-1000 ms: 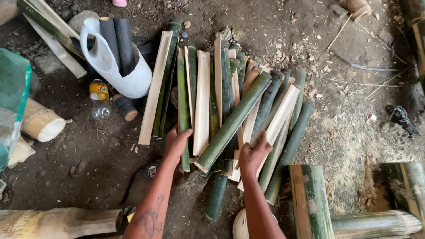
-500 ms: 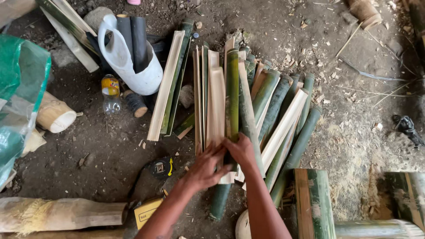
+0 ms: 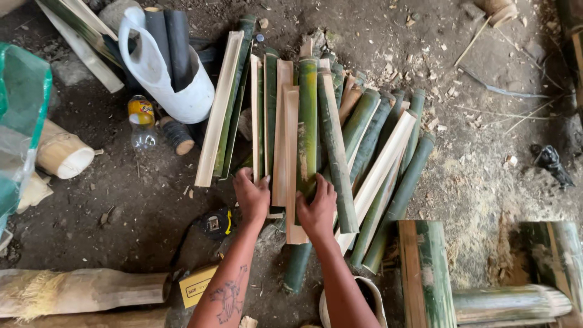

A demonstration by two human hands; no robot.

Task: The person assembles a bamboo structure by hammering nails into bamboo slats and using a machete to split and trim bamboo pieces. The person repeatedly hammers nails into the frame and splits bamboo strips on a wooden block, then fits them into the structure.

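Observation:
A pile of split bamboo slats (image 3: 285, 121), green outside and pale inside, lies lengthwise on the dirt floor. My left hand (image 3: 252, 195) presses on the near ends of the pale slats at the left of the pile. My right hand (image 3: 316, 208) rests over the near end of a green slat (image 3: 307, 115) at the middle, fingers curled on it. More green half-rounds (image 3: 388, 152) fan out to the right of my hands. Both hands sit side by side at the pile's near edge.
A cut white plastic jug (image 3: 164, 79) holding dark tubes stands at the upper left, with a small bottle (image 3: 141, 121) beside it. A tape measure (image 3: 215, 223) lies by my left wrist. Bamboo logs (image 3: 79, 291) and thick bamboo sections (image 3: 431, 273) lie near me. A green sack (image 3: 21, 115) is at left.
The slanted green slat has been turned to lie straight with the others. My hands have come together at the pile's near ends, squaring the slats.

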